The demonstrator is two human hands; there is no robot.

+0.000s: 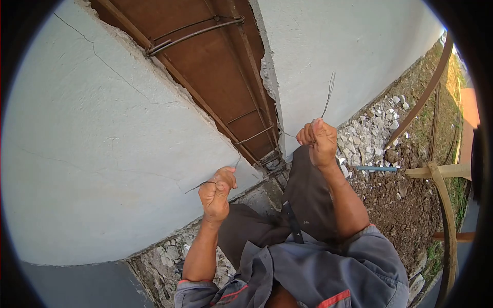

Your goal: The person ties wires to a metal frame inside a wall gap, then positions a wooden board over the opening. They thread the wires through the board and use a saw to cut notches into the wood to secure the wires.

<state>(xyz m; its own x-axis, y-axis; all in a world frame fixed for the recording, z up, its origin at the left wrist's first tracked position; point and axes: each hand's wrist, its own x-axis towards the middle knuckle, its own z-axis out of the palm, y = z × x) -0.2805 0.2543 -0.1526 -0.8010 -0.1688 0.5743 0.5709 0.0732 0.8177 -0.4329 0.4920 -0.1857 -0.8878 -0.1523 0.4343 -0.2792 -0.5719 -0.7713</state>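
My left hand (215,194) is closed in a fist around thin dark tie wire (195,189), whose loose end pokes out to the left. Another strand rises from these fingers toward the foot of the rebar cage (205,105). Raised on the other side, my right hand (319,139) grips a second length of tie wire (328,95), with several ends sticking upward. From that fist a strand runs left to the cage's right edge. The cage, long bars with a few cross ties, stands in a broken-out gap of the white wall.
A brown panel (205,66) backs the gap. Both sides of the cracked white wall (92,154) have rough edges. White rubble (367,131), a blue pipe (377,168) and loose soil (405,205) lie at right, beside wooden poles (444,205). My knees are close below the gap.
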